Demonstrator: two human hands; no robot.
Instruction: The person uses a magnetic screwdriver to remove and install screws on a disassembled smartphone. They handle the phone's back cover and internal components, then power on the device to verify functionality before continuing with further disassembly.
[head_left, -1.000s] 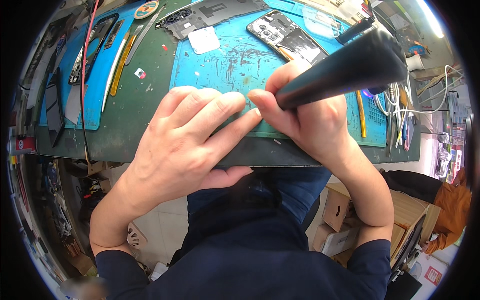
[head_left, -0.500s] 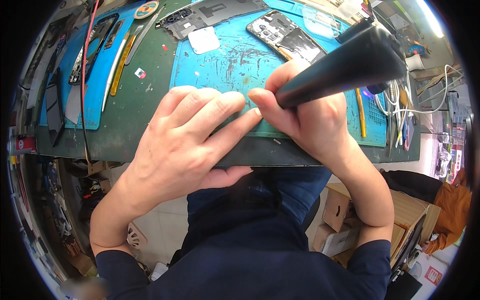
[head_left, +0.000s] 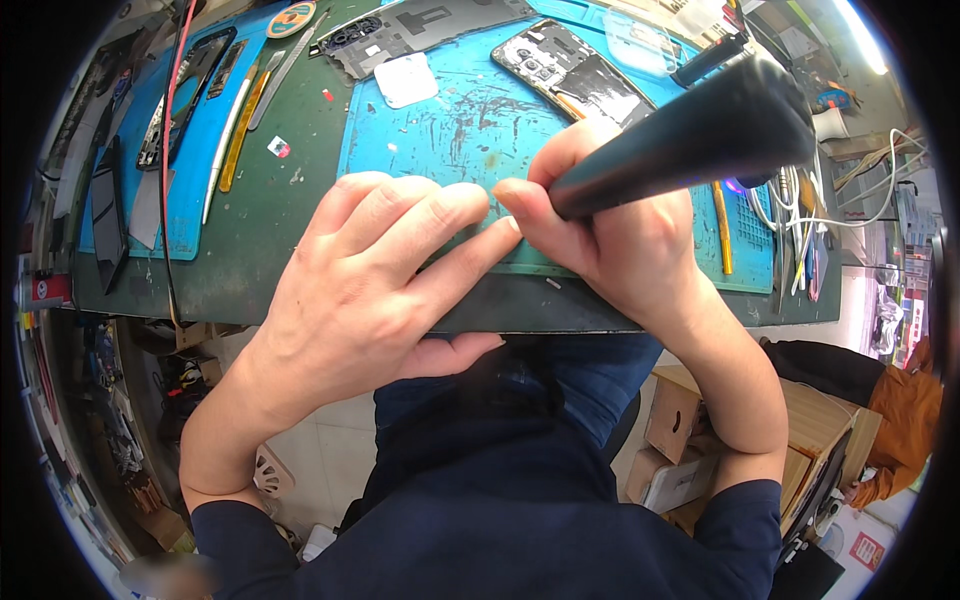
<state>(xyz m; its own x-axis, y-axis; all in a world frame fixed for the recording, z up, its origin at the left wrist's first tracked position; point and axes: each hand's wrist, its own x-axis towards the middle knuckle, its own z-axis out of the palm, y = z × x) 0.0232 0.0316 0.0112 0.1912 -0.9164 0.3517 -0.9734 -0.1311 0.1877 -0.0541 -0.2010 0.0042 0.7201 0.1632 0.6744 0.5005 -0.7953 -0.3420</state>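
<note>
My right hand (head_left: pixel 640 235) is closed around a thick black tool handle (head_left: pixel 690 135) that slants up and right; its working end is hidden by the hand. Close by, my left hand (head_left: pixel 370 260) has its fingers bent over the front of the blue work mat (head_left: pixel 440 135). Its index finger reaches to the right thumb, and its thumb sits apart by the bench edge. Nothing shows in the left hand, though what lies under the curled fingers is hidden. Beyond the right hand lies an opened phone (head_left: pixel 575 75) with its inside parts bare.
A grey phone back panel (head_left: pixel 430 30) and a white square pad (head_left: pixel 406 80) lie at the back. On the left are a yellow-handled tool (head_left: pixel 240 140), tweezers (head_left: pixel 285 75) and a phone frame (head_left: pixel 185 95) on a second mat. White cables (head_left: pixel 850 222) hang on the right.
</note>
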